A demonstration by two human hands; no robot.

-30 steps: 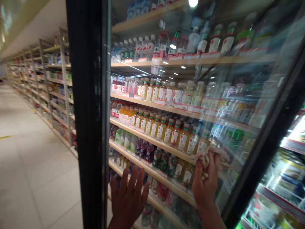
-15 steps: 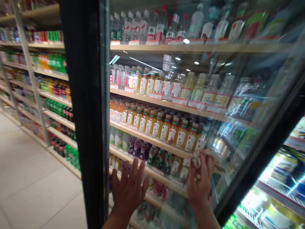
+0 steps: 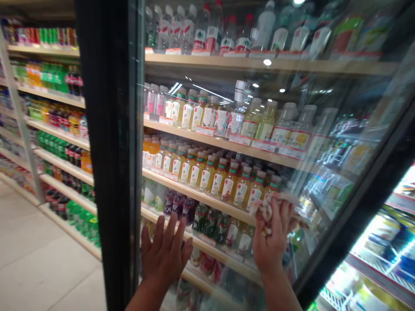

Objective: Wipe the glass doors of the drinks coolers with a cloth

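A glass door (image 3: 207, 73) in a black frame stands before me, with drink bottles visible through it. My left hand (image 3: 165, 250) is open, fingers spread, up against the lower left of the glass; it holds nothing. On the right, my right hand (image 3: 274, 233) is closed around a crumpled pale cloth (image 3: 292, 201), which lies against the glass. Part of the cloth is hidden by my fingers. Behind the hands, through the glass, are rows of yellow juice bottles (image 3: 205, 177) and dark green bottles (image 3: 210, 222).
The door's black frame (image 3: 103, 155) runs up the left side, and another black edge (image 3: 359, 177) slants down at the right. Shelves of soft drinks (image 3: 61, 134) stand further left above a tiled floor (image 3: 55, 268). A lit cooler (image 3: 372, 259) shows at the lower right.
The view has turned slightly, so the door and shelves sit further left. My left hand stays spread at the glass; my right still holds the cloth, at nearly the same spot in view.
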